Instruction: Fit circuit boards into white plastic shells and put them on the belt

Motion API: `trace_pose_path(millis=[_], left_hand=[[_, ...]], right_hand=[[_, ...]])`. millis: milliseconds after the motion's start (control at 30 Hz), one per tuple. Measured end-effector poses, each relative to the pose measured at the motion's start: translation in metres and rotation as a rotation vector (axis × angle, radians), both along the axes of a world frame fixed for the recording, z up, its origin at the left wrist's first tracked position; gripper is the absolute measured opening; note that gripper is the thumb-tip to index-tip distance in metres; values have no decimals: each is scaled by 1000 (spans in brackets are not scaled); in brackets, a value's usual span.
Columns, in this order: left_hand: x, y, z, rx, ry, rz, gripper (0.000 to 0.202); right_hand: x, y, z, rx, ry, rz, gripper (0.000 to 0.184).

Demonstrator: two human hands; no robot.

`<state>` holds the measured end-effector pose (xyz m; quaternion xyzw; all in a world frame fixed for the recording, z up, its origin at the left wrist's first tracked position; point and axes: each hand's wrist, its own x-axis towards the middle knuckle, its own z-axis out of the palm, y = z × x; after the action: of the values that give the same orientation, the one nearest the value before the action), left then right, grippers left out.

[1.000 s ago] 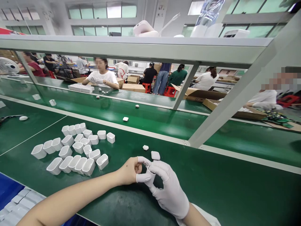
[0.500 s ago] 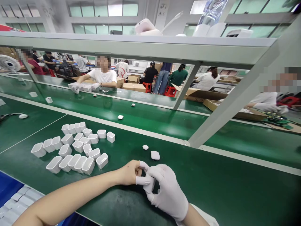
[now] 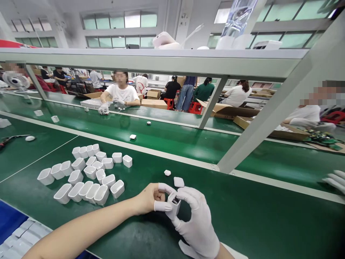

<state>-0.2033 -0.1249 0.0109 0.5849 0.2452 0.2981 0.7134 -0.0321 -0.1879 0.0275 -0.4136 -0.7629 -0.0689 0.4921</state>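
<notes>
Both hands met just above the green belt (image 3: 242, 223), sharing one small white plastic shell (image 3: 174, 203). The left hand (image 3: 151, 197), bare except for white finger cots, pinched its near side, and the gloved right hand (image 3: 195, 221) curled round its far side with thumb and forefinger closed on it. The shell looked light, rigid and smooth, likely slippery, best gripped across its flat walls. More empty shells (image 3: 86, 174) lay well left of the hands, and a small cap (image 3: 179, 182) lay just beyond the fingertips.

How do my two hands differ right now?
The right hand wears a full white glove; the left hand is bare apart from white cots on its fingertips. The right comes up from below, the left from the left. Both pinch one small white shell.
</notes>
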Motion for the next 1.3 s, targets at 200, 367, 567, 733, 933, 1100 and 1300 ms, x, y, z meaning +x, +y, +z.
trace_pose_path(millis=[200, 367, 567, 733, 933, 1100, 1300], left_hand=[[-2, 0, -1, 39, 49, -52, 58], [0, 0, -7, 39, 130, -62, 53], [1, -2, -5, 9, 220, -125, 55], [5, 0, -5, -66, 95, -50, 53], [8, 0, -4, -83, 61, -15, 54], [5, -3, -2, -72, 128, -67, 51], [6, 0, -4, -91, 88, -59, 46]], right_hand=[[1, 0, 7, -12, -171, 71, 22], [1, -3, 4, -61, -243, 80, 20], [-2, -5, 0, -70, -305, 3, 15], [-2, -2, -5, -61, -256, -18, 16], [-1, 2, -8, -33, -197, -2, 15], [-3, -5, -4, -78, -255, 6, 15], [-5, -2, -9, -83, -203, -13, 14]])
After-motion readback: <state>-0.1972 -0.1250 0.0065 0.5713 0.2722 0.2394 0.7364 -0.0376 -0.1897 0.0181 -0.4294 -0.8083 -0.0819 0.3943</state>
